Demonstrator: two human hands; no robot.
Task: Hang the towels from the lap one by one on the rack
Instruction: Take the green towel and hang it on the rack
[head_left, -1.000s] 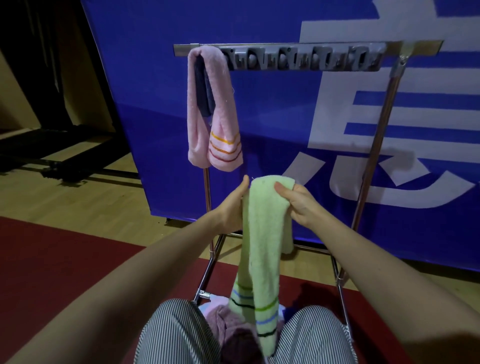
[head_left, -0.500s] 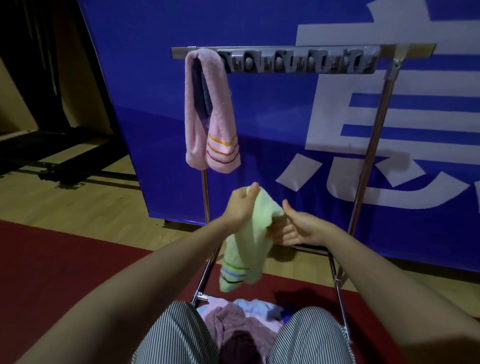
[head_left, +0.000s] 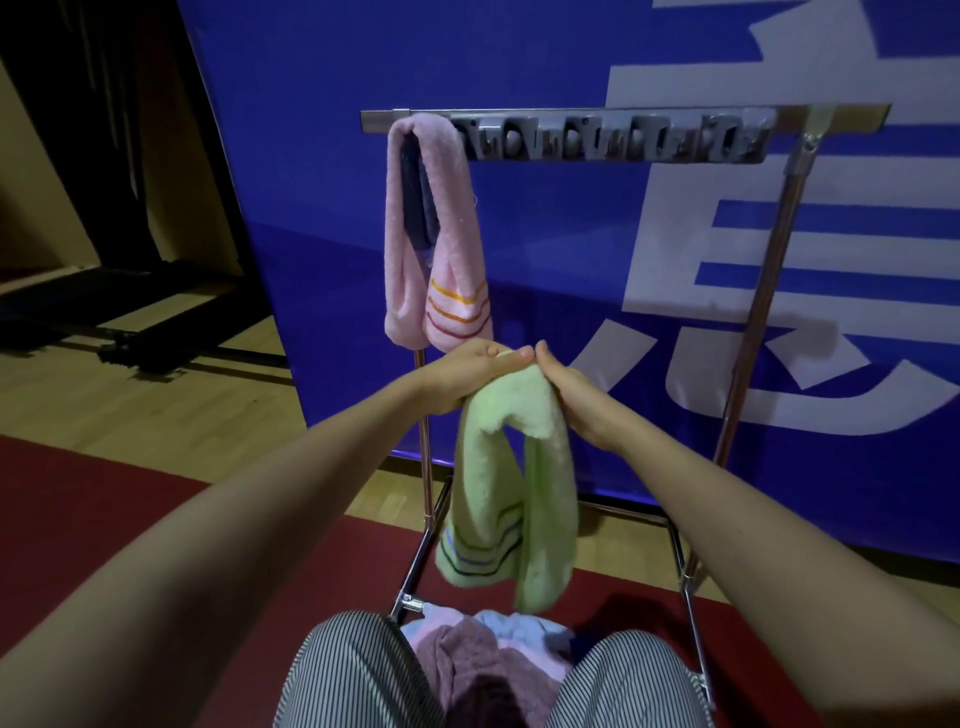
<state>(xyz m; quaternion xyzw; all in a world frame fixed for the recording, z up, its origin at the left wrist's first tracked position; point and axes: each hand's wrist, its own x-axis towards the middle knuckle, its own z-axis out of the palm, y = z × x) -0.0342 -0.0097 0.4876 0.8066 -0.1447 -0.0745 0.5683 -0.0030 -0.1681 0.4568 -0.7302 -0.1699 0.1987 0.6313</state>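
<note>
A heap of mauve, pink and pale blue terry towels (head_left: 483, 649) is lying in the person's lap. Just above it, the light green terry towel with dark stripes near its hem (head_left: 511, 499) is hanging doubled over, clear of the heap. The left hand (head_left: 465, 374) and right hand (head_left: 569, 389) are gripping its top fold, fingers curled into the cloth and thumbs nearly touching. Beyond them, a pink striped towel (head_left: 447, 270) is draping over the left end of the chrome clothes rack (head_left: 769, 280), before a blue printed banner (head_left: 571, 260).
</note>
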